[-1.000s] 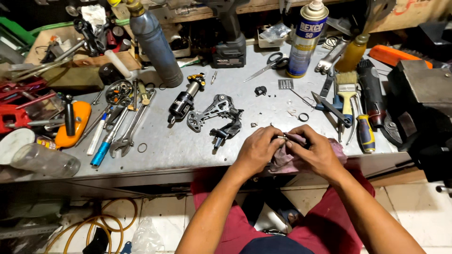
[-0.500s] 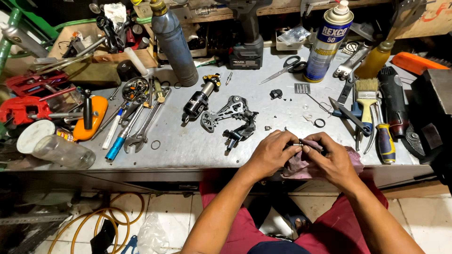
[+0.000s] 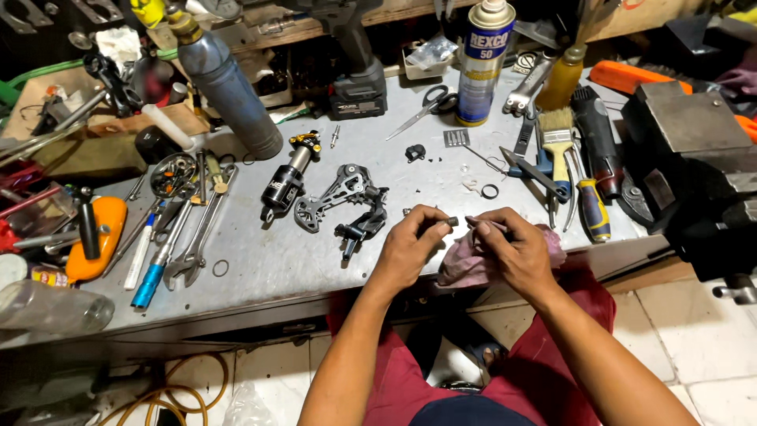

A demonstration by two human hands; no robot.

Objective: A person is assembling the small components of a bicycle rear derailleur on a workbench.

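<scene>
Sitting at a grey metal workbench (image 3: pixel 260 260) and working in the lower middle of the frame, close to the near edge. Pinching a small dark part (image 3: pixel 452 222) between thumb and fingertips of the left hand (image 3: pixel 410 244), fingers closed tight on it. Holding a thin pointed tool (image 3: pixel 479 224) in the right hand (image 3: pixel 516 248), fingers also closed around it, with a pink rag (image 3: pixel 467 264) lying under that hand on the bench edge. Bringing the tool tip almost to the small part, just beside it; possibly already touching, but too small to tell for sure. Judging the step as cleaning or picking at the small part. Needing next a steady, fine move of the tip into the part, with the left fingers keeping firm so nothing slips to the floor. Lying apart to the left of the hands, a bicycle rear derailleur (image 3: pixel 347 203), and further left a black shock absorber (image 3: pixel 285 180). Standing at the top middle, a spray can (image 3: pixel 482 63); resting at the right, a paintbrush (image 3: pixel 558 134) and a screwdriver (image 3: pixel 593 207), all untouched.
</scene>
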